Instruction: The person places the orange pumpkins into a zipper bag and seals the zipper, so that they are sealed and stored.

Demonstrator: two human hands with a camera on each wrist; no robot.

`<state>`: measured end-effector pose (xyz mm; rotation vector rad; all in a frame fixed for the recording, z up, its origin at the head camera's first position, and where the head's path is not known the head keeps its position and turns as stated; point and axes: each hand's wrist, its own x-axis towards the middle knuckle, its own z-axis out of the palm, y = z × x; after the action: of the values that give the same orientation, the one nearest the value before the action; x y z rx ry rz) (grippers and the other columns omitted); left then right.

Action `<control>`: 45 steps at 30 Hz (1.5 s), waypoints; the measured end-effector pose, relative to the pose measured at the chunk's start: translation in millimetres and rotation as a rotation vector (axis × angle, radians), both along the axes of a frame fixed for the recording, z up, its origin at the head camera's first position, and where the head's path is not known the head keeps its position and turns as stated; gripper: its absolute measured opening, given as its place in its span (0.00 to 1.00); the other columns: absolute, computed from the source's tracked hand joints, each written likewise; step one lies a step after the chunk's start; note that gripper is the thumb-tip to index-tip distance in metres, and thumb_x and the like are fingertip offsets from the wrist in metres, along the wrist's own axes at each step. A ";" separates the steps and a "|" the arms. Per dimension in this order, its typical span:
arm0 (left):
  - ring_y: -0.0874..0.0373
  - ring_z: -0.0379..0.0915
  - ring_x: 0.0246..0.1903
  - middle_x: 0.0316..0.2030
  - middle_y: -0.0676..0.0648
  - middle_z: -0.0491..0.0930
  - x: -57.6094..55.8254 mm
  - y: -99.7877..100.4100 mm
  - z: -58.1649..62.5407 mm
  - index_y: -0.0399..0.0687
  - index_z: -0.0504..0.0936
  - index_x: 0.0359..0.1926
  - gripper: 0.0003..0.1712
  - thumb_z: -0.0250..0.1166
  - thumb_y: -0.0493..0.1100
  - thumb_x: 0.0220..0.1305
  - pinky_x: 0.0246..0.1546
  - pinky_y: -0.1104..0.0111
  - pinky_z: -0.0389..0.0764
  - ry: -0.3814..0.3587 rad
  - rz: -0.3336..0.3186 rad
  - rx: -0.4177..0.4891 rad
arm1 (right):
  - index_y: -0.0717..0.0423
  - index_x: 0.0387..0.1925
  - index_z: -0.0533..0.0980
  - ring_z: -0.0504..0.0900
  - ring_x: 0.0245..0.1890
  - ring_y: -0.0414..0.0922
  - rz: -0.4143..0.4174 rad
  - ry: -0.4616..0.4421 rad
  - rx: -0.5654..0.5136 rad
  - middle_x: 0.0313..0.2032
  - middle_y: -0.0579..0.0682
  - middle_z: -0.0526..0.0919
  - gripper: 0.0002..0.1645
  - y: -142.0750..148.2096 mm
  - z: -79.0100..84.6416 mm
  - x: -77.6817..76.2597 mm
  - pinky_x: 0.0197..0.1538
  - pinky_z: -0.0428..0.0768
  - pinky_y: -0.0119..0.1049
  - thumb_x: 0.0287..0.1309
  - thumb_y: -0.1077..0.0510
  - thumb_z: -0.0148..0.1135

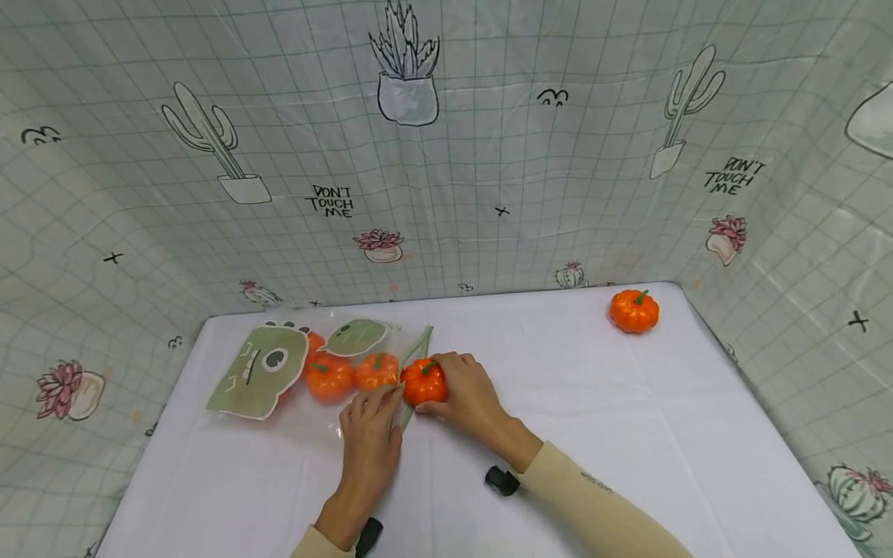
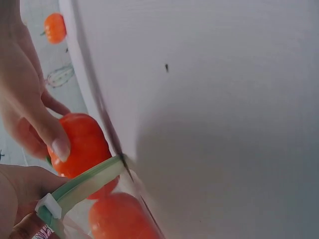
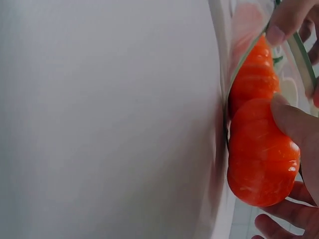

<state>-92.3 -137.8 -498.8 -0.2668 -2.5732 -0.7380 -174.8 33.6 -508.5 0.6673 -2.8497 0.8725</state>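
Note:
My right hand (image 1: pixel 470 391) grips a small orange toy pumpkin (image 1: pixel 424 380) with a green stem, thumb on one side and fingers on the other. That pumpkin is at the mouth of a clear zip bag (image 1: pixel 317 430) with green edging. My left hand (image 1: pixel 370 434) pinches the bag's near edge, and the mouth gapes open. In the left wrist view a white zip slider (image 2: pixel 50 205) sits by my left fingers. Several orange pumpkins (image 1: pixel 330 378) lie inside the bag. The right wrist view has the held pumpkin (image 3: pixel 263 152) against another pumpkin (image 3: pixel 255 74) inside the bag.
Another orange pumpkin (image 1: pixel 634 311) stands at the table's back right corner. The bag bears a printed green monster face (image 1: pixel 261 370) that hides part of its contents. A grid-patterned cloth (image 1: pixel 488 139) hangs behind and beside the white table (image 1: pixel 593 387).

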 end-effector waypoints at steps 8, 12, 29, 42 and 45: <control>0.41 0.72 0.54 0.53 0.41 0.83 -0.9 0.6 -3.2 0.34 0.86 0.58 0.36 0.78 0.20 0.43 0.52 0.45 0.67 0.031 -0.004 -0.003 | 0.60 0.63 0.76 0.80 0.56 0.56 0.026 0.020 0.033 0.56 0.55 0.84 0.46 -14.1 -4.3 2.2 0.58 0.82 0.50 0.49 0.41 0.85; 0.41 0.72 0.53 0.53 0.42 0.83 -0.7 0.5 -3.6 0.34 0.86 0.58 0.36 0.78 0.20 0.42 0.52 0.45 0.68 0.035 0.001 -0.016 | 0.61 0.64 0.75 0.80 0.56 0.57 0.034 0.039 0.038 0.57 0.55 0.83 0.48 -16.9 -5.4 4.4 0.59 0.82 0.49 0.49 0.41 0.85; 0.42 0.72 0.53 0.53 0.41 0.83 -0.9 -0.3 -0.7 0.33 0.86 0.57 0.36 0.78 0.19 0.41 0.51 0.45 0.68 0.035 0.007 -0.025 | 0.63 0.64 0.75 0.82 0.54 0.57 0.048 0.124 0.045 0.54 0.58 0.85 0.45 -6.2 -10.7 6.9 0.59 0.82 0.51 0.53 0.44 0.83; 0.42 0.72 0.53 0.54 0.42 0.83 -0.9 -0.8 -2.8 0.35 0.86 0.58 0.37 0.77 0.19 0.41 0.52 0.45 0.68 0.050 0.004 -0.020 | 0.63 0.64 0.75 0.81 0.50 0.57 -0.041 0.154 0.060 0.52 0.60 0.83 0.45 -25.7 -15.5 -4.3 0.54 0.83 0.49 0.53 0.44 0.83; 0.41 0.72 0.54 0.54 0.42 0.83 -0.8 -0.4 -3.1 0.34 0.86 0.58 0.37 0.78 0.19 0.42 0.52 0.45 0.68 0.045 0.001 -0.014 | 0.63 0.64 0.75 0.82 0.50 0.57 -0.058 0.154 0.052 0.52 0.61 0.83 0.45 -25.6 -16.6 -1.9 0.53 0.83 0.50 0.53 0.44 0.83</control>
<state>-93.1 -138.2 -501.9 -0.2829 -2.5369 -0.7062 -176.7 8.1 -525.1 0.6244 -2.7470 0.7086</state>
